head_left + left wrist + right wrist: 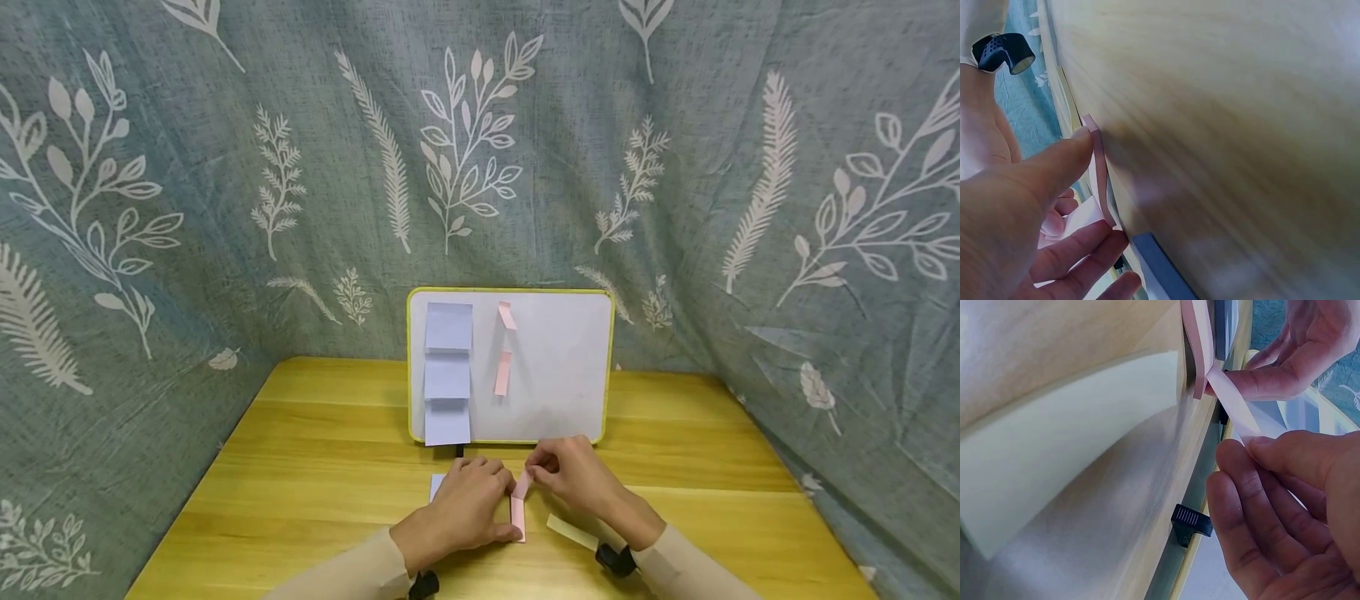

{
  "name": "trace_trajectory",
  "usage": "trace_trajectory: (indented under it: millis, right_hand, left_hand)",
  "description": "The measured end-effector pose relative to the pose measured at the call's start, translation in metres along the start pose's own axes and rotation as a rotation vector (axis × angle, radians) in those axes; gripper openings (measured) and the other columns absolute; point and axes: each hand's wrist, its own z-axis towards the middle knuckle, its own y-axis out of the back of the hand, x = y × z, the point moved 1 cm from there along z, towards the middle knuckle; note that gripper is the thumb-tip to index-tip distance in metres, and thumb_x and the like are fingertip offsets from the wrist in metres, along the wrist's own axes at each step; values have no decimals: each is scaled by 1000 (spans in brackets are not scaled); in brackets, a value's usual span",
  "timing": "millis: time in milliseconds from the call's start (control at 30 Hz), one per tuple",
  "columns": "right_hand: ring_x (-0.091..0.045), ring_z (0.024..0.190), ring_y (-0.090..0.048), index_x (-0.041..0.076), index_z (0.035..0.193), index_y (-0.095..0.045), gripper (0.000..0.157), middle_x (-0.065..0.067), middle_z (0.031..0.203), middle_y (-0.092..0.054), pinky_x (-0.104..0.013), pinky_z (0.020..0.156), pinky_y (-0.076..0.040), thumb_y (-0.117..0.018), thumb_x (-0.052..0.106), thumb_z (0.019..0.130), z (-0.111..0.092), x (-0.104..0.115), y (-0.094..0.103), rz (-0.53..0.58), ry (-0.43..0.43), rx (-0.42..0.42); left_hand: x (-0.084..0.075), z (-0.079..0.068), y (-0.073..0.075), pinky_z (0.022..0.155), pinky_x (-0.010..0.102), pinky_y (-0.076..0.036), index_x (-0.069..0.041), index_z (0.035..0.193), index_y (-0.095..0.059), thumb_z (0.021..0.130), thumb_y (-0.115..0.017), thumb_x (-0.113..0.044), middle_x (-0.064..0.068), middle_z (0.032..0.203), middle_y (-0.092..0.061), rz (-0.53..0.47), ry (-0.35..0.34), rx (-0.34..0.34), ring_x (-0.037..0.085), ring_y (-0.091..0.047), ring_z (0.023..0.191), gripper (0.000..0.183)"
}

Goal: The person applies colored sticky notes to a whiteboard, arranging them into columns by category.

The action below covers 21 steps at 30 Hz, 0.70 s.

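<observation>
Left hand (465, 504) palm-down, fingers clamped on a pink pad (518, 518), right hand (579, 477) beside, fingers pinching its lifted strip (1239, 409)

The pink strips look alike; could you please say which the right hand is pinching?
The strip the right hand holds up from the pink pad on the table; the other two strips are on the whiteboard.

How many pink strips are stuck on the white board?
2: the upper strip, near the board's top edge, and the lower strip, just below it. The right hand covers a bit of the bottom edge.
</observation>
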Motion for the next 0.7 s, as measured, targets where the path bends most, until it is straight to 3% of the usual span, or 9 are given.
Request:
trace_trajectory:
  millis: [700]
  right_hand:
    - [-3,77,-79,8,98,-88,11,-2,91,-87,-17,70,-63,-84,1,105,7,-6,5,-47,-6,-39]
  left_hand:
    - [0,0,0,114,50,-59,-27,127,-81,88,-96,-71,-13,122,-75,-39,39,38,16,-73,120,61]
